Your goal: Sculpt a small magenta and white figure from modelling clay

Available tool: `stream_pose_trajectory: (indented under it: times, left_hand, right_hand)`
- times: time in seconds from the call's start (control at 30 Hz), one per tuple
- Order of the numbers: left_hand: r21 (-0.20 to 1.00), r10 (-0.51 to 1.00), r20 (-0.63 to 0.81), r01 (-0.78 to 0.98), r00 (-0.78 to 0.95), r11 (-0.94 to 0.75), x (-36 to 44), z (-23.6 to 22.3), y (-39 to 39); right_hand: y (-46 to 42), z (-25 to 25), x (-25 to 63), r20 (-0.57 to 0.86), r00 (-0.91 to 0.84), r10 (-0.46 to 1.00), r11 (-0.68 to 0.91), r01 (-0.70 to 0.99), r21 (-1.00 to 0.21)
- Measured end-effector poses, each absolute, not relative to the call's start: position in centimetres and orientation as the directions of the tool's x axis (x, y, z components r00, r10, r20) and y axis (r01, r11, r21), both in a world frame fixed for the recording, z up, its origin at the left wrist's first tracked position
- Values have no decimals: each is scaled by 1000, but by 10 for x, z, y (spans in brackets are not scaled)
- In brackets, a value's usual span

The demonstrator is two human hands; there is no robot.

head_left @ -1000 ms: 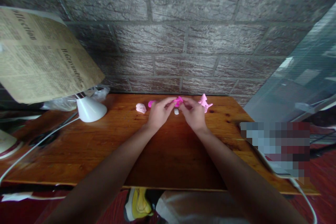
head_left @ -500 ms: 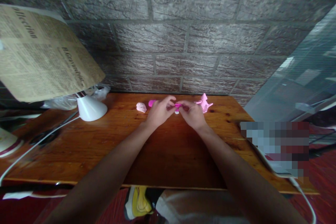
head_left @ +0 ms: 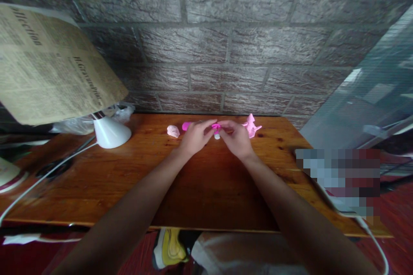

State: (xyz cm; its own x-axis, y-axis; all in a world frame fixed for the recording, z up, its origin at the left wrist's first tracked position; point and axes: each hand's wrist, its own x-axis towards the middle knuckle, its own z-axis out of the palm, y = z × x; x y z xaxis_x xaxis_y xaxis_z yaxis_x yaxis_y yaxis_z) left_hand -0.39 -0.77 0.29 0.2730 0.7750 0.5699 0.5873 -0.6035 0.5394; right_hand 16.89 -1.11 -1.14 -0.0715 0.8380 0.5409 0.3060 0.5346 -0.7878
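My left hand point(head_left: 196, 137) and my right hand point(head_left: 237, 139) meet near the back of the table. Between their fingertips they pinch a small bright pink piece of modelling clay point(head_left: 216, 126). A small whitish thing point(head_left: 217, 136) shows just below it; whether the two are joined I cannot tell. Beside my left hand lies a bright pink lump point(head_left: 186, 126), partly covered by the hand. Farther left sits a pale pink clay lump point(head_left: 173, 131). Just past my right hand stands a pink spiky clay shape point(head_left: 251, 126), its left part hidden by the fingers.
A lamp with a newsprint shade point(head_left: 61, 68) and white base point(head_left: 112, 132) stands at the left, its white cord crossing the table point(head_left: 129, 180). Dark scissors point(head_left: 53, 168) lie near the cord. A brick wall point(head_left: 209, 47) closes the back. A blurred-out device point(head_left: 338, 184) is at the right edge.
The pink piece between my fingers has turned and now looks rounder, with more of the whitish thing visible below. My fingertips have shifted slightly around it.
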Motion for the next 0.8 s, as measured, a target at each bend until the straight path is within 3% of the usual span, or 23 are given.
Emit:
stream_pose_trajectory:
  times: [0.23, 0.43, 0.57, 0.8]
  left_hand:
    - [519, 779, 556, 610, 292, -599, -5, 6, -9]
    - [624, 809, 565, 558, 160, -547, -2, 12, -12]
    - [679, 822, 548, 491, 155, -545, -2, 12, -13]
    - [553, 781, 577, 591, 238, -588, -1, 9, -12]
  right_hand:
    - [-9, -14, 167, 528, -67, 847, 526, 257, -811]
    - [-6, -16, 166, 333, -92, 938, 342, 99, -935]
    - [-6, -18, 167, 307, -119, 944, 315, 61, -947]
    - [-7, -18, 167, 379, -96, 920, 389, 138, -911]
